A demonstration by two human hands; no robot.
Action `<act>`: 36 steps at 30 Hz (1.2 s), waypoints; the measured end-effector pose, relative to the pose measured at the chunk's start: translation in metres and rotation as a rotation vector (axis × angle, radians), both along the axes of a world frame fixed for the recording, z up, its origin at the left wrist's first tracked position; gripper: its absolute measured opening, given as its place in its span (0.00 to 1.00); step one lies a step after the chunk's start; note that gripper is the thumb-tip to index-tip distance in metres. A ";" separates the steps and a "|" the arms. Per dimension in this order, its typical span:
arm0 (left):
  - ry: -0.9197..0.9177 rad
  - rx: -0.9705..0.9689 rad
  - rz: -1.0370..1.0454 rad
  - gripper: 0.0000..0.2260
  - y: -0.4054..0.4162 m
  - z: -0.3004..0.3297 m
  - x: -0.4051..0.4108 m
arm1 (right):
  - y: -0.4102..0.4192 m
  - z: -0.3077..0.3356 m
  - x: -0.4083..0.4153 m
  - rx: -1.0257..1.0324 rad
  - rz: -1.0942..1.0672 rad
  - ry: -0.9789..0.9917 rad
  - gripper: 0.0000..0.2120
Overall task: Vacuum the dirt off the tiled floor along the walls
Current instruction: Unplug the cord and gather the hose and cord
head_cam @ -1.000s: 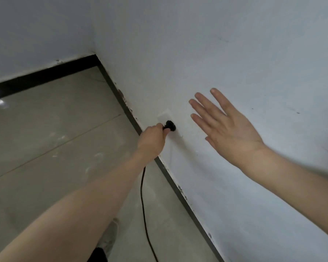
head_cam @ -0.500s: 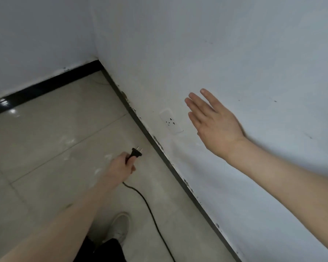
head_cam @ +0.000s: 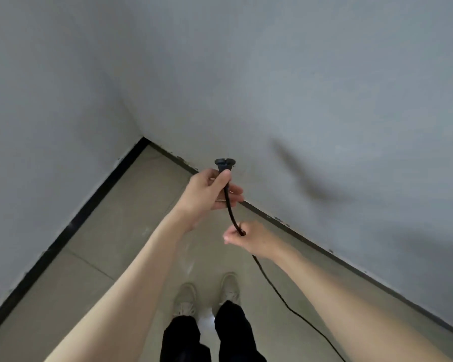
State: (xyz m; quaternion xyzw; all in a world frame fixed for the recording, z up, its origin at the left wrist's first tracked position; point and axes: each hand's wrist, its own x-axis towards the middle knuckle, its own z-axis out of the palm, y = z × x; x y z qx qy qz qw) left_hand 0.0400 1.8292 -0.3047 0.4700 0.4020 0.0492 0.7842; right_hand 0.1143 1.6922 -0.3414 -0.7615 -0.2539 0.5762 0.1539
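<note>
Plug [head_cam: 224, 163]: black, held up in front of the grey wall [head_cam: 311, 87], near the room corner; its round head is seen above the fingers.

Left hand [head_cam: 209, 193]: the neck just below the plug is pinched between thumb and fingers.

Cord [head_cam: 277, 291]: black, led down from the plug in a slight curve into the right hand, then trailed onward across the floor toward the lower right edge of the picture.

Right hand [head_cam: 249, 237]: closed round the cord, below and just right of the left hand; the two hands are held apart with a short length of cord between them.

Tiled floor [head_cam: 84, 283]: beige, glossy, with pale smears seen near the feet.

Skirting [head_cam: 71, 226]: black strip run along the foot of both walls, chipped in places on the right-hand wall.

Shoes [head_cam: 185, 300]: a light-coloured pair, stood on the floor below the hands, with dark trouser legs [head_cam: 233, 333] above them.
</note>
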 end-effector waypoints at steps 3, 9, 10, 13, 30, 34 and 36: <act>-0.006 0.014 0.009 0.09 -0.003 0.032 -0.003 | -0.025 0.027 -0.011 0.062 -0.163 -0.095 0.08; 0.272 0.486 -0.374 0.15 -0.026 0.087 -0.005 | -0.105 0.094 -0.018 0.198 -0.480 -0.224 0.10; 0.310 0.642 -0.469 0.14 -0.036 0.094 -0.004 | -0.121 0.106 -0.021 0.213 -0.500 -0.242 0.11; 0.157 1.055 -0.761 0.09 -0.080 0.119 0.003 | -0.165 0.141 -0.028 0.243 -0.540 -0.293 0.16; -0.507 0.483 -1.028 0.09 -0.401 0.258 0.014 | -0.474 0.246 -0.148 0.201 -1.377 -0.552 0.05; -0.558 0.548 -1.075 0.08 -0.455 0.274 0.011 | -0.545 0.244 -0.180 0.155 -1.590 -0.590 0.08; -0.482 0.658 -1.186 0.07 -0.480 0.270 0.006 | -0.574 0.251 -0.189 0.278 -1.845 -0.547 0.10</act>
